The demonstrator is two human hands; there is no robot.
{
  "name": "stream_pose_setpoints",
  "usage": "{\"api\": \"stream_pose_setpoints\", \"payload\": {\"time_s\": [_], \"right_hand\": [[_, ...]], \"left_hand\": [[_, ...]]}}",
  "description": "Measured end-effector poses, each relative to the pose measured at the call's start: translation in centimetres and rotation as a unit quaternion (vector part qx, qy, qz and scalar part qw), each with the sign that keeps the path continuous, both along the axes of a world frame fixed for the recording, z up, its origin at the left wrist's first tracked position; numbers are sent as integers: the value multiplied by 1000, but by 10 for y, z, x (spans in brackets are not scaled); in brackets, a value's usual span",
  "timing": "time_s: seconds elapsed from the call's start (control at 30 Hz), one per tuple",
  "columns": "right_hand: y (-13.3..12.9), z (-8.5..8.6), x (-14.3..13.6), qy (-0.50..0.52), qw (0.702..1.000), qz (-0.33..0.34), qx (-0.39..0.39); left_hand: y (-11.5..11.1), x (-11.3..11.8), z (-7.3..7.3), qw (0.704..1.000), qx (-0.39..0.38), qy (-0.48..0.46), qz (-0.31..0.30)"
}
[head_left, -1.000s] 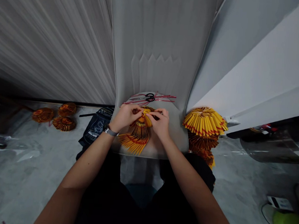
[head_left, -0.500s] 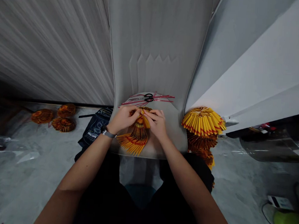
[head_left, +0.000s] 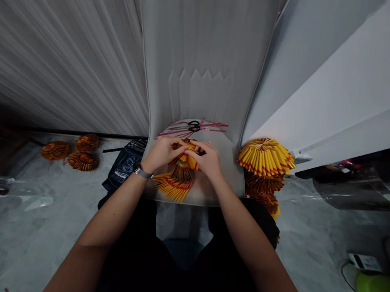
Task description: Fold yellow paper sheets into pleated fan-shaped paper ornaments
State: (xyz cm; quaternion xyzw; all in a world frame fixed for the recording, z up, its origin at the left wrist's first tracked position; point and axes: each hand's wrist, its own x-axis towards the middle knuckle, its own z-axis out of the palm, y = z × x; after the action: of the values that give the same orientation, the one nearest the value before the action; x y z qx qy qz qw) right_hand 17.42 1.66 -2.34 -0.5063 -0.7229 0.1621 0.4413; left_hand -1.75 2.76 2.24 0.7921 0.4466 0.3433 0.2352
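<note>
A folded paper fan piece [head_left: 175,184], yellow with red edging and a shiny gold-brown middle, lies on the seat of a grey chair [head_left: 212,187]. Its pleats spread toward me and to the left. At its far end my left hand [head_left: 164,151] is closed, thumb and fingers pinching the paper. My right hand [head_left: 206,156] meets it from the other side, also closed on the folded paper. The two thumbs nearly touch, and the fingers hide the gripped part. Beyond the hands lie black-handled scissors [head_left: 193,126] and several pink strings [head_left: 216,125].
Stacked pleated paper rosettes [head_left: 266,157] stand on the floor right of the chair. Several round gold-brown ones [head_left: 83,161] sit at the left. A dark bag [head_left: 127,163] leans by the chair's left side. A white wall [head_left: 335,98] rises at the right.
My right hand has shifted slightly, its thumb now across toward the left thumb and its fingers arched over the paper. The fan's spread end has stayed in place.
</note>
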Motion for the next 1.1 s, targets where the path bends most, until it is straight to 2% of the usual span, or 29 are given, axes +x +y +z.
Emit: {"api": "stream_pose_setpoints", "payload": {"time_s": [0.13,0.23,0.33,0.53,0.77,0.97,1.1], "right_hand": [[-9,9,9,-71,997,11,7],[-14,10,12,-99,995,-17,10],[-15,7,10,-90,995,-41,3],[-13,5,7,-59,998,-36,5],[-12,1,2,46,999,-2,5],[-12,3,4,54,999,1,4],[-16,3,8,50,998,46,-2]], "left_hand": [[2,-1,-2,1000,6,7,17],[2,-2,-2,1000,6,12,18],[2,-2,0,1000,8,11,10],[2,-3,-1,1000,21,18,0],[-1,-2,0,999,39,28,-23],[-8,3,1,997,67,32,-14],[-18,8,2,996,81,38,-11]]}}
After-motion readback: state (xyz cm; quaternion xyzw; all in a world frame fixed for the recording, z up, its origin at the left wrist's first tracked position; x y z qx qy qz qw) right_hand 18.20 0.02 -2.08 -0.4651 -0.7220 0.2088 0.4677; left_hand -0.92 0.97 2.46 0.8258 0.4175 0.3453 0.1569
